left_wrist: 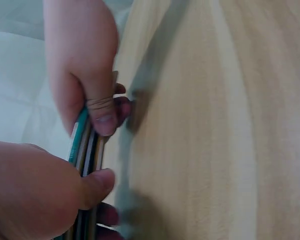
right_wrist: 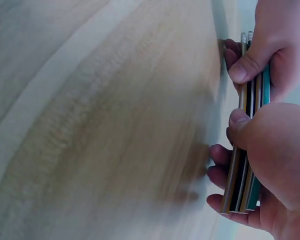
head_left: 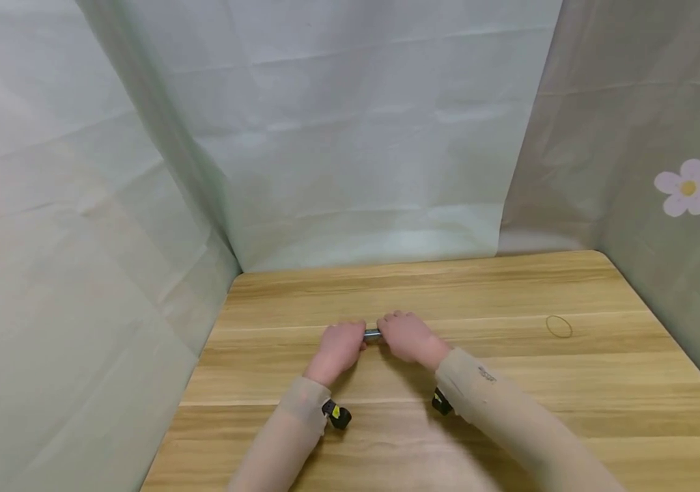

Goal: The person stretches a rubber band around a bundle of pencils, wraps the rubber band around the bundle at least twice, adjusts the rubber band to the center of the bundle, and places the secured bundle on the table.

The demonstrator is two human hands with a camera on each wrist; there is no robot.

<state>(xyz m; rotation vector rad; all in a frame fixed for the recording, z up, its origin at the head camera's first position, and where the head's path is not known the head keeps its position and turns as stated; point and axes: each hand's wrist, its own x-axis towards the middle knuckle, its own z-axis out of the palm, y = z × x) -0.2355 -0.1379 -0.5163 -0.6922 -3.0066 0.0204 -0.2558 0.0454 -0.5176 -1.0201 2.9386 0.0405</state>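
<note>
Both hands grip one bundle of pencils [head_left: 371, 334] above the middle of the wooden table. On the left end is the left hand [head_left: 339, 347], its thumb lying along the pencils. Round the other end curl the fingers of the right hand [head_left: 408, 336]. In the right wrist view the pencils [right_wrist: 252, 95] lie side by side, green, black and brownish, with metal-ringed ends past the left hand [right_wrist: 282, 55]. Their flat ends show near the fingers of the right hand [right_wrist: 280, 155]. The palms hide much of the bundle.
A thin rubber band [head_left: 561, 337] lies on the wooden table [head_left: 608, 403], to the right of the hands. Pale cloth [head_left: 362, 150] hangs behind and at the left of the table, and a flower-printed cloth [head_left: 645, 260] at the right.
</note>
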